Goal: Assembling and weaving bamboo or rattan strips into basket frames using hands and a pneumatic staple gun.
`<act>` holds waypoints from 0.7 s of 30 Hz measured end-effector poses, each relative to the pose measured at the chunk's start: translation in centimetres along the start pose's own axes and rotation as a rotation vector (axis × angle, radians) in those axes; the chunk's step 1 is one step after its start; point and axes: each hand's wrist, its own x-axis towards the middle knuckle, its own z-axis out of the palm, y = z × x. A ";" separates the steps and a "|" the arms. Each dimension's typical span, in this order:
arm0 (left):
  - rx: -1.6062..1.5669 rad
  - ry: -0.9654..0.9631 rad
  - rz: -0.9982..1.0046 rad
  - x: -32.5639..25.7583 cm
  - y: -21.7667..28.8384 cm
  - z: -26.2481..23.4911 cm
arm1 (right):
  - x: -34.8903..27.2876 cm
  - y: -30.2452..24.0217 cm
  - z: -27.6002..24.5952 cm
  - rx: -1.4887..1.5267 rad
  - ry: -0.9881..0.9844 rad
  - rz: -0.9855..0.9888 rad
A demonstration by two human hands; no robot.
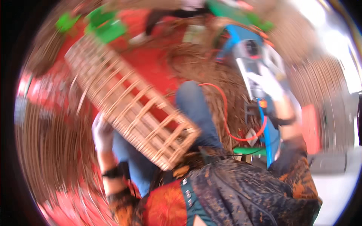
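Basket (126, 105) has long axis from upper left to lower right; left grip (102, 132) clasps its edge (right grip (269, 84) blurred, I cannot tell).

Wears wht gloves (102, 132), blk wristbands (115, 170), blk/orange slvs (303, 184), blue jeans (194, 101), dk cloth (241, 188) R of teal strap (194, 203).

- Rough woven cane on basket (130, 105) at left hand (102, 132).
- Smooth, plastic-looking on orange hose (241, 139) below right hand (269, 83).
- Matt denim on trousers (196, 107) between hands.
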 end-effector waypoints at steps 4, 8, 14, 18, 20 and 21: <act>-0.651 0.047 -0.337 -0.2 -2.6 0.0 | -5.2 10.2 0.8 -0.443 0.078 0.430; -1.072 0.026 -0.466 0.0 -3.4 -1.0 | -9.7 15.9 0.1 -0.563 -0.019 0.898; -1.035 0.140 -0.579 0.0 -0.5 -0.5 | -10.8 21.2 -1.4 -0.696 -0.201 1.102; -1.041 0.096 -0.606 -0.5 0.1 -1.1 | -6.3 26.1 -5.6 -0.625 0.153 0.863; -1.109 -0.165 -0.524 -0.1 -0.1 -2.3 | -3.9 29.6 -6.9 -0.634 0.166 0.792; -0.968 -0.060 -0.647 0.0 -0.2 -2.5 | -2.8 31.6 -7.2 -0.681 0.094 0.819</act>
